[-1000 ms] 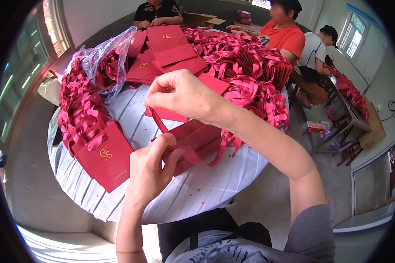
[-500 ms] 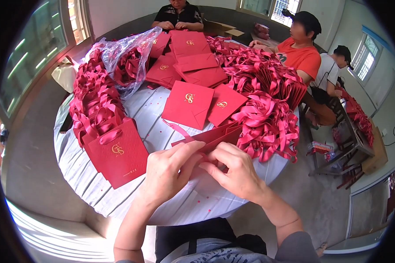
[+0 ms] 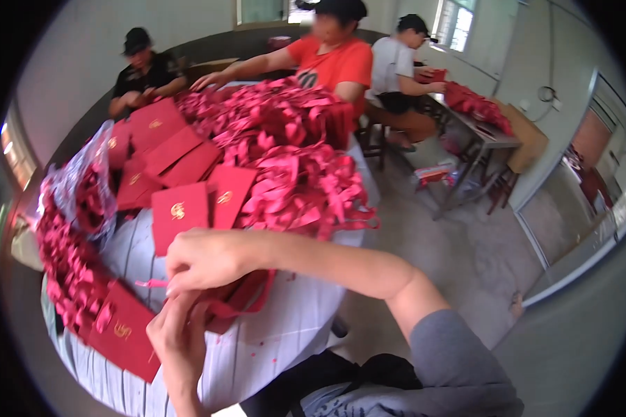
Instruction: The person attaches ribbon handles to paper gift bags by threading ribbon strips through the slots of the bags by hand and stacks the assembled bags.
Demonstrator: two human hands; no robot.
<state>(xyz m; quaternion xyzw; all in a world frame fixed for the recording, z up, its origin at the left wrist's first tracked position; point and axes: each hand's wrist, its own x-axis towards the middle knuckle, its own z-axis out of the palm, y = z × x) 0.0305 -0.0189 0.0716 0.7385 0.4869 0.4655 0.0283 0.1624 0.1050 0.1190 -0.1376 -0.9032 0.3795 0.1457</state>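
Mostly, the space for moving lies to the right of the hands, where white tablecloth (image 3: 295, 320) shows out to the round table's curved edge, with grey floor (image 3: 417, 271) beyond it under the right forearm. Left of the hands the room is tighter: a row of ribboned bags (image 3: 66, 271) runs along that edge, and its nearest flat bag (image 3: 129, 330) reaches almost to the left hand (image 3: 177, 333). Ahead, two loose flat bags (image 3: 177, 229) lie just past the right hand (image 3: 209, 258), and a heap of ribbon handles (image 3: 299, 187) rises ahead and to the right.

The red bag being handled (image 3: 219, 323) lies beneath and just right of both hands, largely hidden by them. Its ribbon (image 3: 257, 299) loops out on the right, while a thin pink end pokes out left of the right fingertips. The right hand is bent over, finger and thumb pinched on that ribbon. The left hand is just below, nearly touching the right, fingers curled up against the bag; whether they grip it, I cannot tell.

Gold emblems mark the flat bags ahead and to the left; they are too small and blurred to read.
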